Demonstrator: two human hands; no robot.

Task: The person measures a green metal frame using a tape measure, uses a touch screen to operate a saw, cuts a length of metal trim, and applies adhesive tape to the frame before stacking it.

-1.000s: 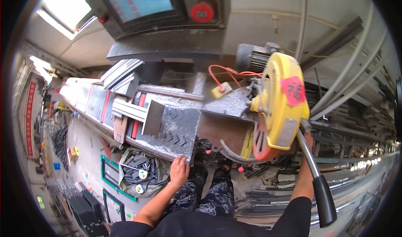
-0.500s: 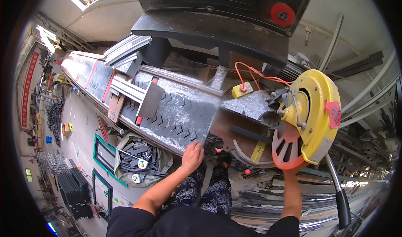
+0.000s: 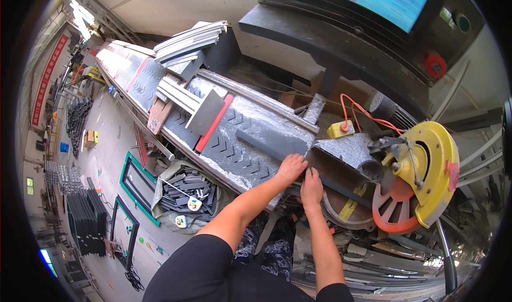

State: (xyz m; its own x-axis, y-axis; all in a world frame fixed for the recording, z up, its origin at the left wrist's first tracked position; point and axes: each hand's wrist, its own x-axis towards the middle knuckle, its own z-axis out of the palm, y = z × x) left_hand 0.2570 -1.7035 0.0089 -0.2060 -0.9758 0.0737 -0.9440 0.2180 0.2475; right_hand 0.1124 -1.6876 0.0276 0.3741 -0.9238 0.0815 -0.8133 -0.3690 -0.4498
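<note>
A long dark grey bar lies slantwise from the grey chevron-marked bed across to the saw's base. My left hand is closed over the bar at the bed's right end. Close beside it, my right hand has its fingers curled at the near side of the same bar, partly hidden. To the right stands a cutting saw with a yellow guard and an orange slotted lower guard. A flat grey stop plate stands on the bed at the left, next to a red strip.
A dark console with a lit screen overhangs the far side. A yellow switch box with an orange cable sits behind the saw base. A sack of offcuts and green-edged frames are on the floor at left; bar stock lies at right.
My right hand has come from behind the saw guard to beside my left hand. The bar has shifted left onto the bed, and my left hand now grips it. The view has turned.
</note>
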